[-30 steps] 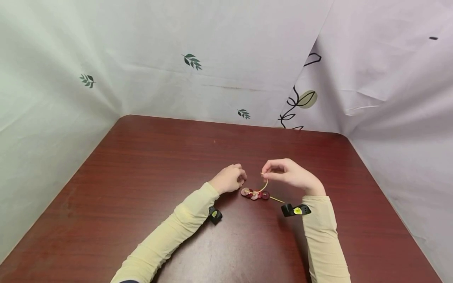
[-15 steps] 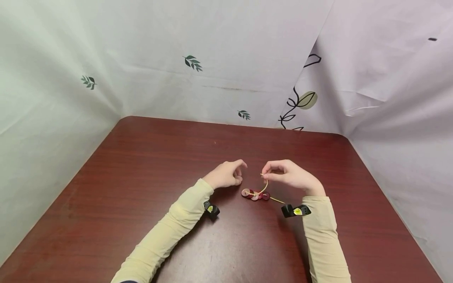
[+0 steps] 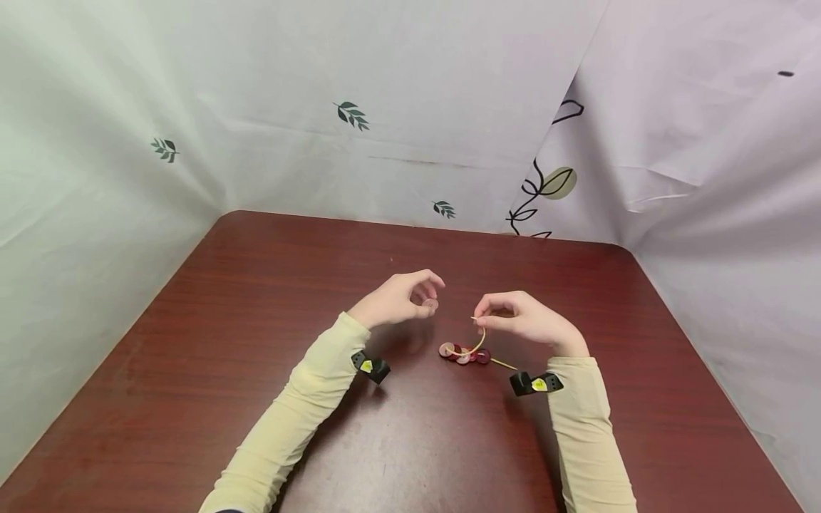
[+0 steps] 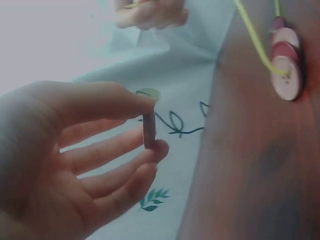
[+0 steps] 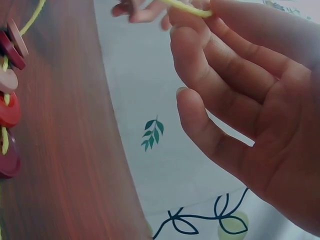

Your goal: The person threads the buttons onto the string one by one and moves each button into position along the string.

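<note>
My left hand [image 3: 393,299] is raised over the table, pinching a pinkish button [image 3: 430,304] between thumb and finger. Seen edge-on, the same button [image 4: 149,131] stands upright in the left wrist view. My right hand [image 3: 534,320] pinches a yellow string [image 4: 253,31] near its end, and a short tip sticks out past the fingertips. Below and between the hands, several pink, red and maroon buttons [image 3: 447,350] lie overlapping in a row with the string passing through them. In the right wrist view, a red button [image 5: 9,110] shows in that row.
The dark reddish-brown table [image 3: 288,299] has rounded far corners. White cloth [image 3: 276,142] with leaf prints hangs around its back and sides. Each sleeved forearm carries a black wrist mount [image 3: 372,367]. The string's other end runs along the table toward the right wrist.
My left hand has lifted away from beside the button row, up and slightly to the left, carrying the pinkish button. My right hand and the string have hardly moved.
</note>
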A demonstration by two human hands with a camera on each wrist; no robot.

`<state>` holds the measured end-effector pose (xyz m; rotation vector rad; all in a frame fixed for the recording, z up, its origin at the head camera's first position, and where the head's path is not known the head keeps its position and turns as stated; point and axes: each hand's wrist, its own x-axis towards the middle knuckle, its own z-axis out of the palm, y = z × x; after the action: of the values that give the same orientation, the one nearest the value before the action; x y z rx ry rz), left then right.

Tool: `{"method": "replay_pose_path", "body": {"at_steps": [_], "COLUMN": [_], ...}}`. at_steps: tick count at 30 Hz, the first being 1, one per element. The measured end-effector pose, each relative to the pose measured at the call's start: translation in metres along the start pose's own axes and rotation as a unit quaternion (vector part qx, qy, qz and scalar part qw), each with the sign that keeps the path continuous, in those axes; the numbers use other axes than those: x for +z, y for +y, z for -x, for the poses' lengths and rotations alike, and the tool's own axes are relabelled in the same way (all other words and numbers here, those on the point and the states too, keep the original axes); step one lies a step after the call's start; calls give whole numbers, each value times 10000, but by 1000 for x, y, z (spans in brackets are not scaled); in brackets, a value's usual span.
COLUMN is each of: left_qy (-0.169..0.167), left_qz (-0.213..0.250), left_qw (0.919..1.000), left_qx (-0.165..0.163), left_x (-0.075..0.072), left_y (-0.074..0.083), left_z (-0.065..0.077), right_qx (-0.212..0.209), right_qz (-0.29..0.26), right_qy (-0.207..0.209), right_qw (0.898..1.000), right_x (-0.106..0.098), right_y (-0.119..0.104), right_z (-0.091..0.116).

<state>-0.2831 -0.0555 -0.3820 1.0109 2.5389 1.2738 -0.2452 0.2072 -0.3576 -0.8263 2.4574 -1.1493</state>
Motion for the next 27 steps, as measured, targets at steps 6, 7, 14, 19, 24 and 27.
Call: {"method": "replay_pose_path", "body": {"at_steps": [6, 7, 14, 19, 24, 27], "left_qy": [-11, -6, -8, 50, 204, 297], "left_qz": [-73, -88, 34, 62, 59, 157], "left_qw": [9997, 9996, 9991, 9985, 9974, 9958], "left_qx": [225, 256, 416, 533, 696, 848], "left_x": [-7, -8, -11, -12, -12, -13], "left_y": [8, 9, 15, 19, 21, 22], "left_z": [3, 4, 4, 6, 8, 9], "right_qx": [-106, -118, -129, -201, -314, -358], "right_qz": [-79, -77, -55, -213, -323, -310], "right_qy": [265, 337, 717, 632, 571, 702], "right_qw": [9996, 9993, 9973, 9976, 9973, 9964], "right_x": [2, 3, 4, 4, 6, 8], "right_y": [1, 2, 3, 1, -2, -6], "right_z": [-2, -2, -4, -5, -7, -9]}}
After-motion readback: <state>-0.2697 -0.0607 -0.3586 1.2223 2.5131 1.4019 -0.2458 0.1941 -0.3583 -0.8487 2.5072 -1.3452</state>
